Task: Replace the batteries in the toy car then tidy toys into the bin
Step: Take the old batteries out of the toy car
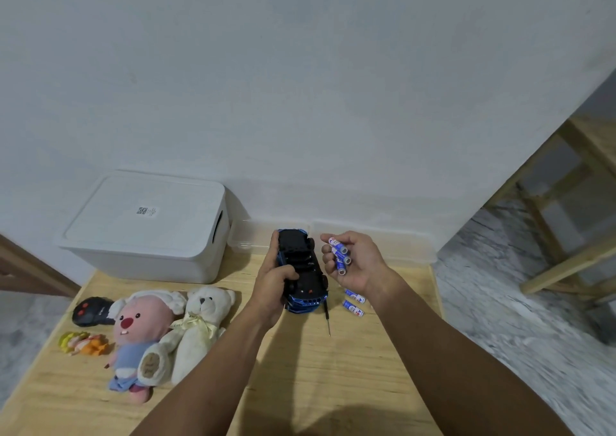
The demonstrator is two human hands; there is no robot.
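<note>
My left hand (274, 282) grips a blue toy car (305, 270), held upside down above the wooden table (300, 369) with its black underside up. My right hand (353, 262), just right of the car, holds several blue-and-white batteries (340, 256) in its curled fingers. Two more batteries (354, 302) lie on the table below that hand. A small screwdriver (327, 319) lies on the table under the car's near end. The white bin (146, 229), lid on, stands at the back left.
At the left lie a pink plush (140, 332), a white teddy bear (196, 325), a black remote controller (91, 310) and a small yellow-orange toy (83, 343). A clear plastic container (333, 239) sits along the wall. A wooden stool (566, 209) stands to the right.
</note>
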